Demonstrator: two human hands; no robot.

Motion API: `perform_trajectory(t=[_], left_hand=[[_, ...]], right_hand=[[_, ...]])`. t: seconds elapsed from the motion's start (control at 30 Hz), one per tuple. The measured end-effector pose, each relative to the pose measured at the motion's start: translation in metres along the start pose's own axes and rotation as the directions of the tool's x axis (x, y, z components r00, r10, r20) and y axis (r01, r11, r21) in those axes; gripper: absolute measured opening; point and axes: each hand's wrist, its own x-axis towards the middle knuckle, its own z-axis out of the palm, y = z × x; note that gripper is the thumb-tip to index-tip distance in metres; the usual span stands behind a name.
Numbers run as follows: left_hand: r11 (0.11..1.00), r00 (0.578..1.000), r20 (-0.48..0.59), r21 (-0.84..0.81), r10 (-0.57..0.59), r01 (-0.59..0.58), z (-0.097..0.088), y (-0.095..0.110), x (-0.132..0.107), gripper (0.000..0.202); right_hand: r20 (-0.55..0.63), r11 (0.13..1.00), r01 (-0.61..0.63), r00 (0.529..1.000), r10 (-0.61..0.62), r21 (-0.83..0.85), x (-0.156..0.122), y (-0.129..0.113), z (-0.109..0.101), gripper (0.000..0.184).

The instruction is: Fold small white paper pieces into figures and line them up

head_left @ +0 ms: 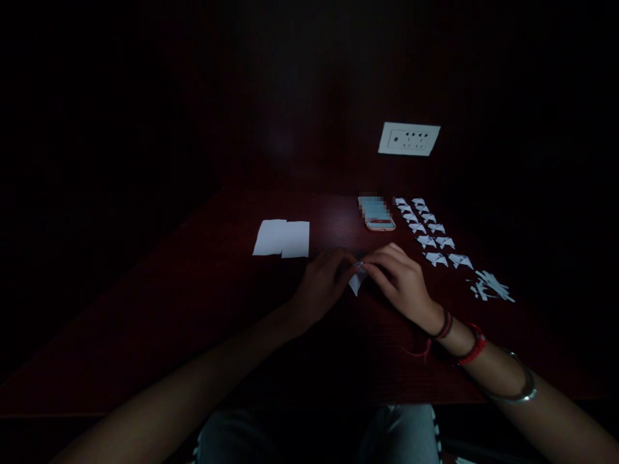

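Note:
Both my hands meet over the middle of a dark red-brown table (193, 309). My left hand (322, 283) and my right hand (401, 277) are closed in pinches on a small white piece of paper (357, 281) held between them, just above the tabletop. My right wrist wears red and dark bands and a metal bangle. The scene is very dim.
Two flat white paper squares (282, 238) lie left of my hands. A phone (376, 213) lies beyond them. Several small folded white paper shapes (430, 231) sit in two rows at right, with paper scraps (491, 286) nearer. A white wall socket (409, 138) is behind.

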Motion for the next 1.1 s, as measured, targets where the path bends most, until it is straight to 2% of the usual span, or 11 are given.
perform_trajectory(t=[0.33, 0.6, 0.8, 1.1], left_hand=[[1.0, 1.0, 0.028, 0.006, 0.01, -0.01, -0.001, 0.003, -0.001, 0.005], [0.998, 0.998, 0.058, -0.043, -0.031, 0.034, 0.001, 0.002, -0.001, 0.013], [0.993, 0.996, 0.026, -0.08, -0.083, 0.085, 0.001, -0.004, 0.0, 0.01], [0.986, 0.991, 0.088, -0.12, -0.105, 0.115, 0.003, -0.004, 0.0, 0.006]], right_hand=[[0.035, 1.0, -0.023, 0.999, 0.022, 0.02, 0.001, -0.001, -0.001, 0.012], [0.008, 0.991, -0.118, 0.993, 0.118, 0.067, 0.0, 0.002, 0.002, 0.014], [0.032, 0.992, -0.111, 0.994, 0.109, 0.057, 0.0, 0.004, 0.0, 0.011], [0.071, 0.987, -0.141, 0.988, 0.136, 0.078, 0.0, 0.01, 0.003, 0.014]])
